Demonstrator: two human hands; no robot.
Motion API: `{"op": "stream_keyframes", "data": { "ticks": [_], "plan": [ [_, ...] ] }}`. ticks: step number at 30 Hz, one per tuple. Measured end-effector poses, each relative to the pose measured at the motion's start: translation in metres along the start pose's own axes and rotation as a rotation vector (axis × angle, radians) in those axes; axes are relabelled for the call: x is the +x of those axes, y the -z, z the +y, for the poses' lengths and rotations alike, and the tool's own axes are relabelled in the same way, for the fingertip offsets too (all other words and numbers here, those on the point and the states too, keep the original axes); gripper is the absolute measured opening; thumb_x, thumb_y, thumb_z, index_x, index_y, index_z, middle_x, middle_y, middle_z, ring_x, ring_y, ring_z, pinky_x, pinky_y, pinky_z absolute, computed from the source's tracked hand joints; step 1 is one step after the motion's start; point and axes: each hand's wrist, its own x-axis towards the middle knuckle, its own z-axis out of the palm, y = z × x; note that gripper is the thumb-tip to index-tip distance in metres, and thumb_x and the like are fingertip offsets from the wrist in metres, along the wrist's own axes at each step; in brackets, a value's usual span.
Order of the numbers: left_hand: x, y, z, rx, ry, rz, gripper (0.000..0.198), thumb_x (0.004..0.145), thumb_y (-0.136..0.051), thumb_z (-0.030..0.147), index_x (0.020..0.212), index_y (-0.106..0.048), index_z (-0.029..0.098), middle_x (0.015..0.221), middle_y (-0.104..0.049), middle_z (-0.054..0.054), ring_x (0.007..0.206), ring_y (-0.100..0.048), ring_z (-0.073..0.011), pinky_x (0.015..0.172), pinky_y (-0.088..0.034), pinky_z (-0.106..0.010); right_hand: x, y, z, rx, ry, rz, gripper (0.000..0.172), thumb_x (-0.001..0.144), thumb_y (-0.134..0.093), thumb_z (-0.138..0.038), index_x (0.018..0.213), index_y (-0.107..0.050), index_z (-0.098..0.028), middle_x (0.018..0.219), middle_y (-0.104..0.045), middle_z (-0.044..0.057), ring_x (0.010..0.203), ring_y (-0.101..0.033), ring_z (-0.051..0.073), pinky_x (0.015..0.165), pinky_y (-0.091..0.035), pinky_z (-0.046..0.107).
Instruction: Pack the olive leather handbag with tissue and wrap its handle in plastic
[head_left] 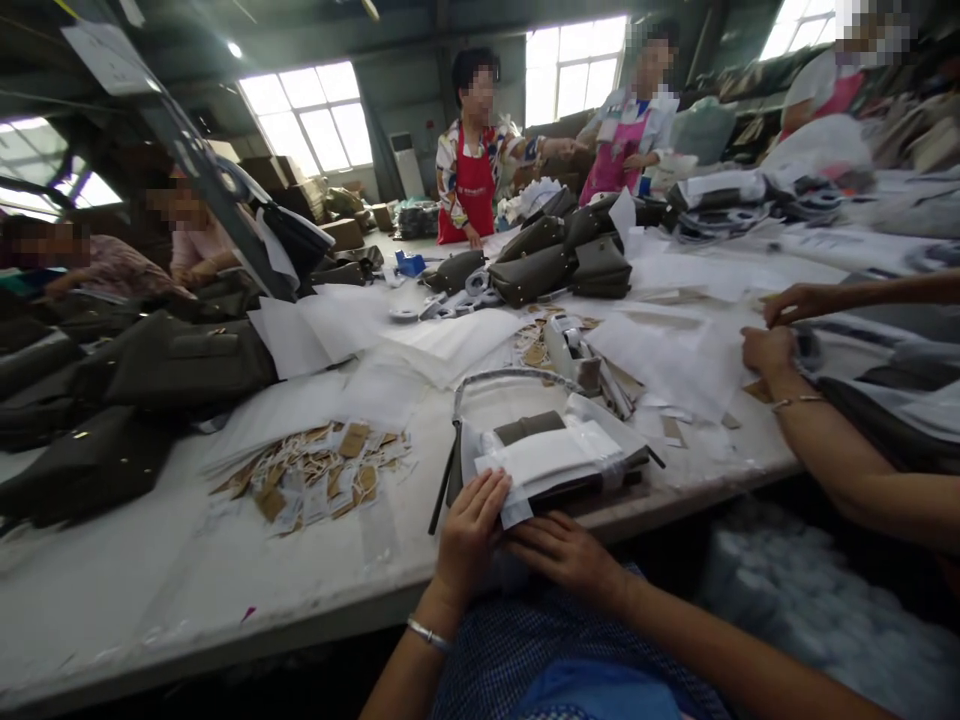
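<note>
Desk (150, 580), near edge: bag (529, 428) wrapped in paper (547, 455). Left hand (469, 535): fingers curled, gripping the paper's corner. Right hand (562, 555): loosely open, fingertips touching the paper's lower edge.

The one camera rides on my head at the near long edge of the white table (150, 590) and looks forward and down across it, so my left hand (469, 535) and right hand (562, 552) show very close at the bottom middle, right at that near edge. It faces toward the table's far end, with the windows (307, 115) beyond that end high in the view. It takes in the table's full width, out to a co-worker's arms (825, 440) reaching over its right side.
</note>
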Motion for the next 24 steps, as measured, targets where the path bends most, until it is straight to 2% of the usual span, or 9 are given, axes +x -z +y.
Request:
{"op": "stream_keyframes", "data": {
  "ticks": [3,7,10,12,14,16,19,21,24],
  "plan": [
    [0.0,0.0,0.0,0.002,0.004,-0.003,0.047,0.097,-0.052,0.022,0.144,-0.045,0.018,0.14,-0.058,-0.01,0.135,-0.049,-0.023,0.111,-0.047,-0.041,0.003,-0.005,0.001,0.011,-0.002,0.077,0.029,0.103,-0.045,-0.017,0.123,-0.065,-0.018,0.116,-0.073,0.008,0.105,-0.065,0.021,0.086,-0.048,0.037],
    [-0.001,0.0,-0.001,0.011,-0.006,-0.012,0.049,0.096,-0.054,0.021,0.144,-0.044,0.016,0.141,-0.057,-0.01,0.135,-0.049,-0.0237,0.111,-0.047,-0.042,0.004,-0.01,-0.003,0.124,-0.016,0.163,0.017,0.099,-0.052,-0.016,0.102,-0.069,-0.018,0.094,-0.076,0.003,0.088,-0.066,0.017,0.082,-0.047,0.034],
    [-0.001,0.0,-0.001,0.02,-0.016,-0.007,0.049,0.096,-0.054,0.021,0.144,-0.044,0.015,0.142,-0.057,-0.01,0.136,-0.048,-0.024,0.112,-0.046,-0.042,0.003,-0.01,-0.011,0.196,-0.048,0.178,0.021,0.099,-0.049,-0.014,0.092,-0.068,-0.019,0.08,-0.073,0.002,0.076,-0.064,0.016,0.084,-0.048,0.036],
    [-0.001,-0.001,-0.001,0.022,-0.014,-0.003,0.049,0.096,-0.054,0.02,0.144,-0.044,0.015,0.142,-0.057,-0.011,0.136,-0.048,-0.0236,0.112,-0.046,-0.042,0.0,-0.006,-0.016,0.222,-0.068,0.169,0.023,0.099,-0.047,-0.013,0.089,-0.067,-0.019,0.078,-0.072,0.001,0.073,-0.062,0.015,0.085,-0.049,0.036],
    [-0.001,-0.001,-0.001,0.02,-0.012,-0.005,0.049,0.096,-0.054,0.019,0.143,-0.044,0.014,0.142,-0.057,-0.01,0.136,-0.048,-0.0227,0.113,-0.045,-0.041,-0.004,0.001,-0.018,0.217,-0.077,0.157,0.023,0.1,-0.046,-0.013,0.095,-0.068,-0.019,0.085,-0.074,0.002,0.078,-0.063,0.015,0.087,-0.049,0.035],
    [-0.001,-0.001,-0.001,0.016,-0.008,-0.01,0.048,0.096,-0.054,0.021,0.143,-0.045,0.015,0.142,-0.057,-0.01,0.137,-0.047,-0.0222,0.113,-0.045,-0.041,-0.008,0.007,-0.015,0.153,-0.081,0.132,0.025,0.101,-0.044,-0.013,0.11,-0.067,-0.018,0.102,-0.075,0.005,0.093,-0.065,0.017,0.093,-0.048,0.037],
    [-0.001,-0.001,0.0,0.011,-0.008,-0.002,0.047,0.098,-0.052,0.026,0.143,-0.046,0.015,0.142,-0.057,-0.009,0.136,-0.048,-0.0224,0.112,-0.046,-0.041,-0.01,0.005,-0.009,-0.002,-0.065,0.059,0.035,0.103,-0.039,-0.014,0.13,-0.06,-0.019,0.122,-0.07,0.008,0.114,-0.059,0.021,0.099,-0.045,0.041],
    [-0.001,0.0,0.0,0.029,-0.027,0.012,0.045,0.1,-0.048,0.029,0.143,-0.046,0.015,0.14,-0.058,-0.009,0.135,-0.049,-0.0223,0.111,-0.047,-0.04,-0.011,-0.005,-0.008,-0.077,-0.052,0.048,0.035,0.103,-0.041,-0.016,0.133,-0.059,-0.021,0.123,-0.07,0.007,0.113,-0.059,0.021,0.097,-0.046,0.04],
    [-0.001,-0.001,-0.005,0.125,-0.074,0.033,0.043,0.102,-0.042,0.026,0.143,-0.047,0.015,0.139,-0.06,-0.007,0.134,-0.051,-0.0199,0.108,-0.048,-0.034,-0.008,-0.024,-0.006,-0.102,-0.04,0.128,0.03,0.1,-0.051,-0.021,0.127,-0.064,-0.025,0.115,-0.073,0.003,0.1,-0.063,0.018,0.087,-0.05,0.036]
  ]
}}
